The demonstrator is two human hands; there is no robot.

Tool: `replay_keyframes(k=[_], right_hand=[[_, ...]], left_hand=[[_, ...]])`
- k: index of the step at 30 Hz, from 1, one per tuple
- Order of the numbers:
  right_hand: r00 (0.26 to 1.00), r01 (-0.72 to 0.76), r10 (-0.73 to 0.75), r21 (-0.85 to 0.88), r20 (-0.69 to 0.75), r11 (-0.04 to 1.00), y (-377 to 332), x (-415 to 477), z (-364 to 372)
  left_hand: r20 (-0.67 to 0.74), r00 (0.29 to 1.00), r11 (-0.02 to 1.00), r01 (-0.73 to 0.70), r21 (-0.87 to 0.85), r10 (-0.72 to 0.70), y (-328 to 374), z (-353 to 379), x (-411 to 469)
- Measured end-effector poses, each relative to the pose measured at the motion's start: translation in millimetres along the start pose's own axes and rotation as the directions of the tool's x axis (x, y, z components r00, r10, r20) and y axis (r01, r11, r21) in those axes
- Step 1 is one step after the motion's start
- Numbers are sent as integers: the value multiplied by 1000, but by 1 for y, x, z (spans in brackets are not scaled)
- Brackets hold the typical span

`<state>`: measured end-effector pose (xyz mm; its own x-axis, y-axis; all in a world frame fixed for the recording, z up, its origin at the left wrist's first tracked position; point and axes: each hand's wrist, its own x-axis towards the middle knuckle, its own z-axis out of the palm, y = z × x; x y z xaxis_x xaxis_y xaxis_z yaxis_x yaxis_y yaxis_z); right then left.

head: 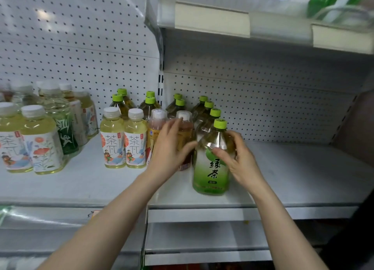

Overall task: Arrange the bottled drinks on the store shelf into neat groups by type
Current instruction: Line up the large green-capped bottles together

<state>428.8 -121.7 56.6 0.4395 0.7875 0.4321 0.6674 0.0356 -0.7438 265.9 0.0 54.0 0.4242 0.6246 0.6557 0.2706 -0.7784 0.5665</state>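
Note:
A green tea bottle [211, 168] with a lime cap stands at the front of a row of like bottles [206, 115] on the white shelf [293, 168]. My right hand [236, 158] grips its right side and shoulder. My left hand [172, 148] wraps around a brown tea bottle with a white cap [184, 126] just left of it. Another white-capped reddish bottle [156, 124] stands beside that one. Two pale yellow tea bottles [123, 138] with illustrated labels stand further left. More lime-capped bottles [133, 103] stand behind them.
At the far left stand several yellow and clear bottles [38, 140] with floral and green labels. A pegboard back wall [263, 99] closes the shelf. An upper shelf [263, 26] with price-tag strips hangs overhead. Bare shelf lies to the right of the green tea row.

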Motion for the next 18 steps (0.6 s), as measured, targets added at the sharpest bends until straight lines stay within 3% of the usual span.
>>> replay_keyframes(k=[5, 12, 18], right_hand=[[1000, 14, -13, -205, 9, 979, 5, -2, -10], [987, -46, -19, -398, -158, 916, -2, -10, 1], [990, -18, -42, -422, -133, 906, -17, -6, 13]], left_hand=[[98, 995, 972, -2, 235, -22, 0, 16, 50], [55, 998, 997, 1, 81, -5, 5, 4, 28], [-23, 992, 992, 125, -7, -125, -20, -66, -13]])
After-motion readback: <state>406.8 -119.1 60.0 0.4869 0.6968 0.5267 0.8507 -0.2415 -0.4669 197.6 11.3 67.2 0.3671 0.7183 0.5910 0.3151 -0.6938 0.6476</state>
